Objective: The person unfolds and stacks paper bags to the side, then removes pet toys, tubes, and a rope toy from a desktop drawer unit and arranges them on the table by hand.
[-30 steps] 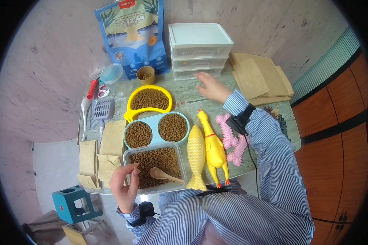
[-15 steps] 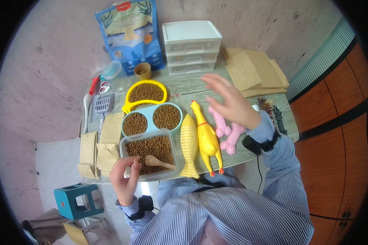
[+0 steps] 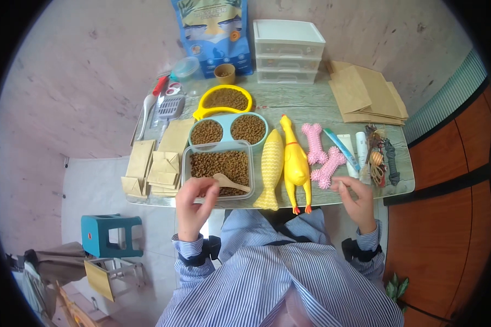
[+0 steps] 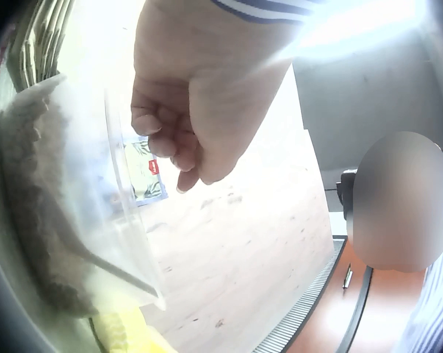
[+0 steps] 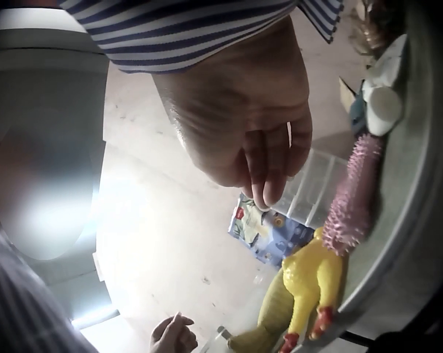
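My left hand, fingers loosely bent and holding nothing, hovers by the front left corner of a clear plastic tub. Brown kibble fills the tub, and a wooden spoon lies on it. At the table's front right, my right hand hangs with loosely curled fingers and no object in it. Closest to it are two pink spiky bone toys. Left of those lie a yellow rubber chicken and a yellow fish toy.
Behind the tub stand a blue double bowl and a yellow bowl, both with kibble. A food bag and white drawers stand at the back. Paper bags lie right; a toothpaste tube is near rope toys.
My right hand has drawn back from near the drawers to the front right edge, uncovering the tubes by the bone toys. The left hand stays by the tub. The head view has shifted.
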### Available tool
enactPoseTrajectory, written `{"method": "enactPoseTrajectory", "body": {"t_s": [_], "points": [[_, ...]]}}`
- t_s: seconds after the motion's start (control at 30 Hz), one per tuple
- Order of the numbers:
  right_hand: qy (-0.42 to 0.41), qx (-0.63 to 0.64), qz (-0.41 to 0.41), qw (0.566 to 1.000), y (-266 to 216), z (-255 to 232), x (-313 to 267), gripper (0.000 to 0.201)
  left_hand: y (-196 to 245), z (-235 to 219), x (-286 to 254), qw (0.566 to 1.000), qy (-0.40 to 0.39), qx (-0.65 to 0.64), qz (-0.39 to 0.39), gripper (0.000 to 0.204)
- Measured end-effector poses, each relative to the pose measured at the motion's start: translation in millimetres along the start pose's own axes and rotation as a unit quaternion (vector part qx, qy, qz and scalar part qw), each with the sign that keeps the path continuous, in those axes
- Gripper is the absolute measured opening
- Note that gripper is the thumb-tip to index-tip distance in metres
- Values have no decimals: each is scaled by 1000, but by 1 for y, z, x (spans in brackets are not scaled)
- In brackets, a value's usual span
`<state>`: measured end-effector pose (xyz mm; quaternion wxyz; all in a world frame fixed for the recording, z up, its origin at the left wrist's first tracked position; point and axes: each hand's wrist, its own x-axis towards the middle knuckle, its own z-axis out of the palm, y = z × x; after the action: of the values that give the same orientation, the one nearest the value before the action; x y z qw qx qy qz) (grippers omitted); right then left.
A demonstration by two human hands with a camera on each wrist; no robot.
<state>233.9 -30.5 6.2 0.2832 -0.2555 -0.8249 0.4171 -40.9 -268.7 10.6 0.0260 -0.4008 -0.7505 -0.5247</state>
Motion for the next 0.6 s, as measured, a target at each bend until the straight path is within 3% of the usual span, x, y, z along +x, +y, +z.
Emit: {"method": "enactPoseTrajectory", "body": {"t_s": [0.07, 0.17, 0.4, 0.6], "points": [[4, 10, 8, 1000, 12, 6, -10, 18, 7, -2, 5, 986, -99, 48, 126, 25], [11, 17, 26, 999, 16, 11, -17, 19, 5, 2, -1, 982, -135, 60, 119, 37], [12, 31, 25, 999, 18, 20, -17, 19, -4, 10, -8, 977, -120, 111, 138, 20], [5, 24, 32, 999, 17, 26, -12, 17, -3, 18, -5, 973, -125, 72, 183, 22]]}}
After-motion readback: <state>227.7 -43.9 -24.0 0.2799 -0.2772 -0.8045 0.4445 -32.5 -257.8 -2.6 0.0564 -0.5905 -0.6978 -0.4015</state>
